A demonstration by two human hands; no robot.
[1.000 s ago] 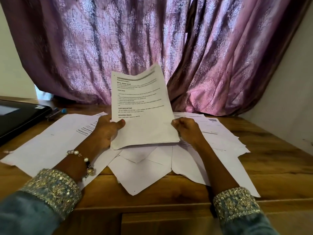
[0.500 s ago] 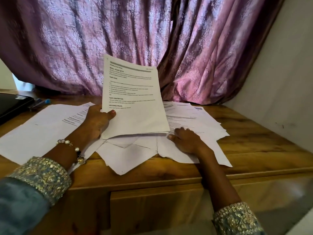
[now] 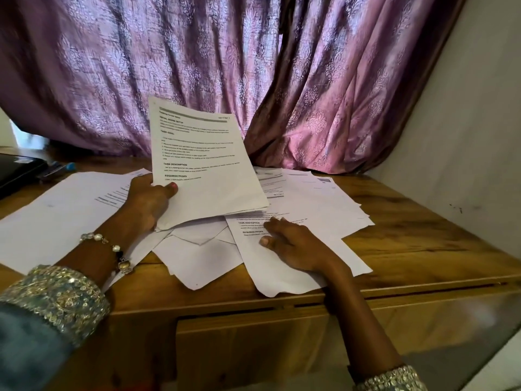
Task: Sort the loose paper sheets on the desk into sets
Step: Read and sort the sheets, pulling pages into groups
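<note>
Curtain showing purple-pink w/ damask motif. Sheets reading white w/ black print. Desk showing brown woodgrain. Cuff glinting gold sequins, sleeve approx. blue.

Wooden desk — scattered paper sheets

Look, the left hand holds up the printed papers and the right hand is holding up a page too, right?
Not quite. The head view shows the left hand holding up the printed papers, but the right hand holds nothing up: it rests with fingers flat on a printed sheet lying on the wooden desk.
</note>
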